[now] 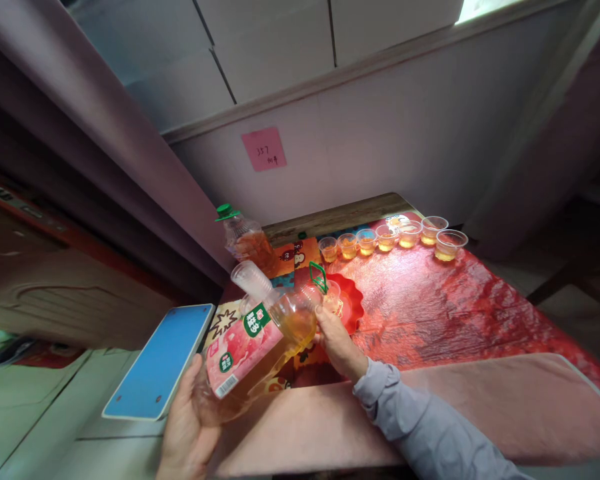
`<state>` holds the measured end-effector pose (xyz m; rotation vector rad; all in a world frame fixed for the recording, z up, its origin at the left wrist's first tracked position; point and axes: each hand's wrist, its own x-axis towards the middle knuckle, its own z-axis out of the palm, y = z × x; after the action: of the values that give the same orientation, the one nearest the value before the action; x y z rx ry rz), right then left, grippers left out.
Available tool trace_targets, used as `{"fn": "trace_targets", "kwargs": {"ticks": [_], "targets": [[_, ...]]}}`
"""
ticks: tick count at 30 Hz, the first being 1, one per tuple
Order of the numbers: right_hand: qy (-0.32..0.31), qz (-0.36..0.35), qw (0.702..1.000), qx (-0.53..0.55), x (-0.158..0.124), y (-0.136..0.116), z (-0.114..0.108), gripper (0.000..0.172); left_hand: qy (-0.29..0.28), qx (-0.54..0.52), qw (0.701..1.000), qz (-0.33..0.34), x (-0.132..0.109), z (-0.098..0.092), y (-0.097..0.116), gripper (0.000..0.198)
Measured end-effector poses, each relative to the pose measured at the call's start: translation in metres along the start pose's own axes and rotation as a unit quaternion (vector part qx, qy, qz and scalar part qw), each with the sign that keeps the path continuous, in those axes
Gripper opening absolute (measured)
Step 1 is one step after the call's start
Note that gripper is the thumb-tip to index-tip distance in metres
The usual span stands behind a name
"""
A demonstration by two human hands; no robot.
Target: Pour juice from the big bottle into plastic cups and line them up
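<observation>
A large clear plastic bottle (pixel 250 357) with a pink fruit label lies tilted across both my hands, its neck toward the right and amber juice inside. My left hand (pixel 187 427) cups its base from below. Close to the neck, my right hand (pixel 340 347) grips the bottle's upper end. A green carrying loop (pixel 319 277) stands up at the neck. Just beyond is a scalloped red dish (pixel 354 303), with a clear cup and some pale stuff in it, partly hidden by the bottle. A stack of clear plastic cups (pixel 253 281) shows behind the bottle.
Several clear cups (pixel 387 239) with amber liquid stand in a row at the table's far right. A second bottle (pixel 253 247) with a green cap stands at the back left. A red shiny cloth (pixel 430 307) covers the table; a blue-topped stool (pixel 160 363) is at left.
</observation>
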<state>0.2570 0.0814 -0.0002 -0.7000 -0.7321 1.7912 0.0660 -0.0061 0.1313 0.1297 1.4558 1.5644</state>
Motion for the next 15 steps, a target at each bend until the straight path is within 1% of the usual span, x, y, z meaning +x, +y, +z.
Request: {"fn": "trace_targets", "kwargs": {"ticks": [7, 11, 15], "targets": [[-0.004, -0.004, 1.0, 0.007, 0.0, -0.0002, 0.0, 0.076, -0.011, -0.022, 1.0, 0.006, 0.0017, 0.0001, -0.0009, 0.056], [-0.002, -0.004, 1.0, 0.012, 0.0011, 0.0031, -0.0013, 0.074, -0.003, 0.0, 1.0, 0.011, -0.0001, 0.0023, -0.0005, 0.055], [0.0, 0.0, 1.0, 0.015, 0.0022, 0.0055, -0.0021, 0.077, -0.005, 0.017, 1.0, 0.016, -0.0021, 0.0033, -0.0003, 0.055]]}}
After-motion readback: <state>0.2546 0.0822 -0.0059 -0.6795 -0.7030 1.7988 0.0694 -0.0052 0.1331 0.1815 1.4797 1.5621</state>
